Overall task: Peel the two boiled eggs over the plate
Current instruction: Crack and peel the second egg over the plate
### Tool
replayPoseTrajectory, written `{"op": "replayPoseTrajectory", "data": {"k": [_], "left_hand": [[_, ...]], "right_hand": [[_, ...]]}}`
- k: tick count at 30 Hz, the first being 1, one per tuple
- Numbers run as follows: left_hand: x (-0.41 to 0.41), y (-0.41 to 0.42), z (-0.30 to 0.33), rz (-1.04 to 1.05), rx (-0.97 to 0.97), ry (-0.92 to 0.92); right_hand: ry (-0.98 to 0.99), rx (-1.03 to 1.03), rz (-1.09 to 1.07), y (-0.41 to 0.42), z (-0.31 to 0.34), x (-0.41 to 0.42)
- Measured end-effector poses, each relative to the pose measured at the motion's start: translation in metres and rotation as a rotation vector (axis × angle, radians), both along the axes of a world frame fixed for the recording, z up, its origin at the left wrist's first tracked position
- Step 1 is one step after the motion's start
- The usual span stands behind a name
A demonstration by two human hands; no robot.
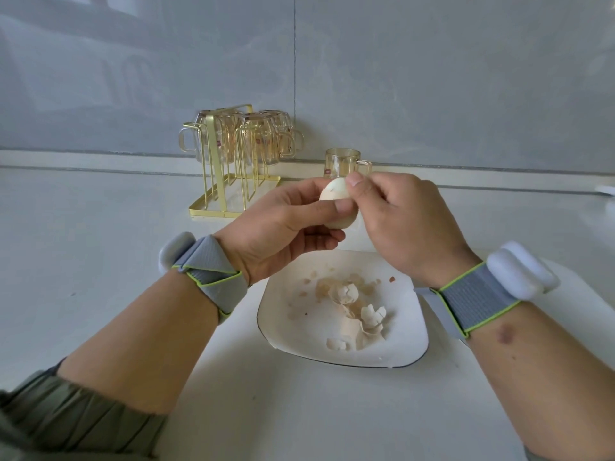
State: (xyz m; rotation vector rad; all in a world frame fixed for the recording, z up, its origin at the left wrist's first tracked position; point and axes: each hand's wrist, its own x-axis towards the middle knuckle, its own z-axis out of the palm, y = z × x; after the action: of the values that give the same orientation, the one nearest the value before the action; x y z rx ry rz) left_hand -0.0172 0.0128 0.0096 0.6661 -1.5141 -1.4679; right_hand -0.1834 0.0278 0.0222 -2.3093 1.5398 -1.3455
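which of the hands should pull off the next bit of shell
Right. The left hand is wrapped around the egg, holding it above the plate, while the right hand already has thumb and fingertips at the egg's top, so it is probably best placed to peel.

The plate point(276, 314) looks like glazed white ceramic, glossy, with a thin dark rim. On it lie bits of eggshell point(361, 314), thin, brittle and matt, chalky white inside and pale tan outside. The egg point(334, 194) shows smooth and slightly shiny where bare. The cup rack point(229, 194) is thin gold-coloured metal, polished. The cups point(253, 136) are clear amber-tinted glass. Both wristbands point(476, 299) are woven grey cloth with smooth white plastic pods. The counter point(100, 261) is smooth, matt white; the wall point(432, 78) glossy grey.
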Motion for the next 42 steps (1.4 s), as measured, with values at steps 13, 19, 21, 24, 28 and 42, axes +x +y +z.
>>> {"op": "replayPoseTrajectory", "data": {"k": [13,19,21,24,28,42], "left_hand": [[-0.0017,0.001,0.0026,0.111,0.06,0.046],[0.0005,-0.0003,0.003,0.157,0.097,0.084],[0.0001,0.0012,0.0039,0.155,0.118,0.108],[-0.0001,0.0017,0.0045,0.17,0.157,0.127],[0.0001,0.0014,0.0046,0.161,0.174,0.143],[0.0019,0.0006,0.0058,0.091,0.125,0.163]], "right_hand": [[0.045,-0.024,-0.006,-0.003,-0.0016,-0.001],[0.055,-0.012,-0.045,-0.0042,-0.0015,-0.0014],[0.047,-0.004,-0.065,-0.0045,-0.0011,-0.0017],[0.032,-0.012,-0.081,-0.0037,0.0,-0.0026],[-0.011,-0.019,-0.067,-0.0025,0.0006,-0.003],[0.023,-0.025,0.135,-0.0007,-0.0028,0.0003]]}}
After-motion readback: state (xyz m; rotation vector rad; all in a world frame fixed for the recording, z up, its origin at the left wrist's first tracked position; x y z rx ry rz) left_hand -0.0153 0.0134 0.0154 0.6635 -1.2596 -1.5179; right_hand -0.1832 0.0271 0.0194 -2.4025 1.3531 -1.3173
